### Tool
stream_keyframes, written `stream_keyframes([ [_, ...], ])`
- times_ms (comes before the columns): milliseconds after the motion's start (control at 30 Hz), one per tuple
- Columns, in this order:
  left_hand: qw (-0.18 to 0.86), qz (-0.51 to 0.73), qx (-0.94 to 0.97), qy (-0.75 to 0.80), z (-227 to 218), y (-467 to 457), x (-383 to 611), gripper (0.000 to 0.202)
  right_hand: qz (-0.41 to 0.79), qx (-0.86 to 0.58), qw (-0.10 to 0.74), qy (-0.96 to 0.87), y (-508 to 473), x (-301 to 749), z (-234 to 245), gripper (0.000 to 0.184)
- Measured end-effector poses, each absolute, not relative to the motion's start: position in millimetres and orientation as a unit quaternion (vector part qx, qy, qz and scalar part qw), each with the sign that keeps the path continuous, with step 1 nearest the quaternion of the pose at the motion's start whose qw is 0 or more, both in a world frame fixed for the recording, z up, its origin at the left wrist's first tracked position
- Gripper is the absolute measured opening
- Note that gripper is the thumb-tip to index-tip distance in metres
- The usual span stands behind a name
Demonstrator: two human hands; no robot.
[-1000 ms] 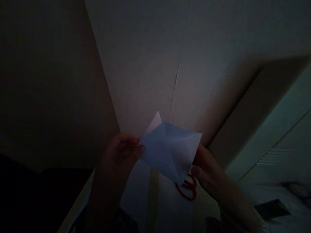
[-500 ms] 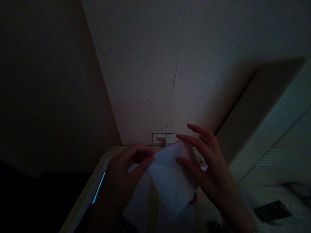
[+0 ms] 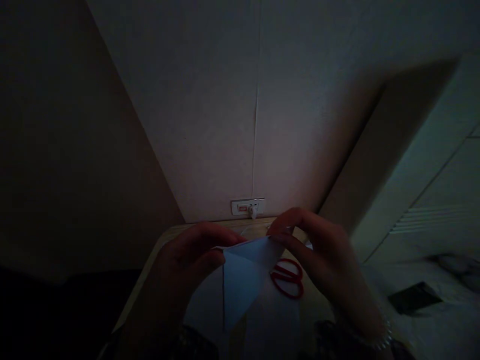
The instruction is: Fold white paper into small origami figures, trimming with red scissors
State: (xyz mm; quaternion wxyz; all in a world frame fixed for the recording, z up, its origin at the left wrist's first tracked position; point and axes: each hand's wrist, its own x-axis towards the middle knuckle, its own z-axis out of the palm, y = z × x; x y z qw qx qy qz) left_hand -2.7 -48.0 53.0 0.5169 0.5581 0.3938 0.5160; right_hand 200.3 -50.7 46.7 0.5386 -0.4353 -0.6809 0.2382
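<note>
Folded white paper (image 3: 242, 285) is up in both hands, above the wooden tabletop (image 3: 169, 234), roughly centred, with one corner pointing down. Left hand (image 3: 189, 262): thumb and index nearly closed, pinching the paper's upper left corner; the other fingers are too dark to read. Right hand (image 3: 318, 250): thumb and index closed on the top edge toward its right end, fingers curled, palm otherwise off the sheet. Top edge runs between the two pinches, sloping up slightly to the right. Red scissors handles (image 3: 287, 276) sit on the tabletop just right of the paper, near the right hand, not touched by it; can't see the blades. Pale sheets (image 3: 204, 307) lie beneath, partly hidden. Wall outlet (image 3: 243, 207) with a white plug (image 3: 254, 213) in its right side, just above the table's back edge. Beaded bracelet (image 3: 386, 336) on the right wrist. Dark flat item (image 3: 414, 298) off to the far right, can't identify. Lighting is dim.
</note>
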Motion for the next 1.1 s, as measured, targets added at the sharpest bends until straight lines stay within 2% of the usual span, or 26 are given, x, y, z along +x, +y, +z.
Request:
stream_keyframes([
  [433,0.592,0.527,0.475,0.383,56,-53,13,0.007,0.295,-0.404,0.578,-0.645,-53,204,47,0.013],
  [700,0.563,0.566,0.473,0.373,58,-53,12,0.017,0.309,-0.429,0.572,-0.626,-56,207,43,0.011],
  [1100,0.523,0.579,0.486,0.393,53,-50,13,0.015,0.300,-0.416,0.571,-0.641,-53,202,42,0.011],
])
